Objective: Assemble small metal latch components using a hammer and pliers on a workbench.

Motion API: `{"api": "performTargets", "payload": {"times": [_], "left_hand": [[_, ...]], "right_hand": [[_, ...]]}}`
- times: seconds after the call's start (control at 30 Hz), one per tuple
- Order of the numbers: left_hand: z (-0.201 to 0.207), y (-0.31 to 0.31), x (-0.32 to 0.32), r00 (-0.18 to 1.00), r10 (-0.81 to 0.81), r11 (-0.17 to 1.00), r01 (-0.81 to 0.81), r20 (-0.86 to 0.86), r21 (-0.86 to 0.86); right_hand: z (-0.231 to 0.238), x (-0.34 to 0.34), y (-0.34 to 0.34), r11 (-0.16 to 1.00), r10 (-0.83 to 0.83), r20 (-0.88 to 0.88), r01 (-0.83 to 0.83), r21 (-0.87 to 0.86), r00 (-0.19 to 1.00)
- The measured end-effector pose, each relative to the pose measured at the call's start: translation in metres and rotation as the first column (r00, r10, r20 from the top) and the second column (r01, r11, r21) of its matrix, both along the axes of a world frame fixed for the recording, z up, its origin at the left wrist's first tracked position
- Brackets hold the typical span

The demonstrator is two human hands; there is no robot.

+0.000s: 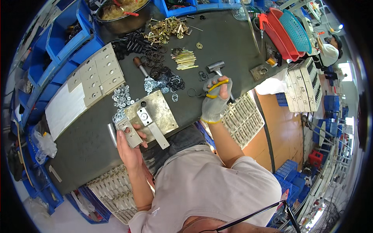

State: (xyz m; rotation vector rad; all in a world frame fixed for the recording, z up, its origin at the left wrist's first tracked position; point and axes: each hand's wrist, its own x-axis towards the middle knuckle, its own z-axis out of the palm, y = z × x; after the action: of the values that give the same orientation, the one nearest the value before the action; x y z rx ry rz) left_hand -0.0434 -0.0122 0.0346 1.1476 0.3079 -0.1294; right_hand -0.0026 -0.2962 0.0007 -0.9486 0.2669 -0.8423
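On a dark workbench (217, 35) (blue bins line its far edge), the bare left hand (130, 149) grips a small metal lock plate (129, 133) near the brass plate (155, 112); the gloved right hand (215, 103) clenches yellow-handled pliers (216, 87) beside a hammer (216, 67).

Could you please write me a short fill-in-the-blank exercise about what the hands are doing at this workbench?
1. The right hand wears a grey ____.
2. The pliers in that hand have ____ handles.
3. The bare left hand holds a flat metal plate with a round ____ in it.
4. The hammer lies on the dark ____.

Missing words: glove; yellow; hole; workbench
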Motion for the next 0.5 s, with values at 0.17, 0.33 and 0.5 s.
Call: {"api": "performTargets", "payload": {"times": [0.17,0.33,0.5], "left_hand": [[-0.001,-0.002,0.0,0.999,-0.023,1.0,0.022,0.031,0.011],[-0.016,0.001,-0.007,1.0,-0.001,1.0,0.001,0.012,0.023],[0.014,-0.029,-0.001,0.999,-0.033,0.976,0.033,0.0,-0.215]], "right_hand": [[-0.001,0.005,0.01,0.995,-0.082,-0.043,0.079,-0.069,0.996],[0.027,0.016,0.03,0.998,0.016,-0.156,-0.007,0.061,0.988],[0.076,-0.004,0.088,0.821,0.408,0.315,-0.495,0.284,0.857]]}}
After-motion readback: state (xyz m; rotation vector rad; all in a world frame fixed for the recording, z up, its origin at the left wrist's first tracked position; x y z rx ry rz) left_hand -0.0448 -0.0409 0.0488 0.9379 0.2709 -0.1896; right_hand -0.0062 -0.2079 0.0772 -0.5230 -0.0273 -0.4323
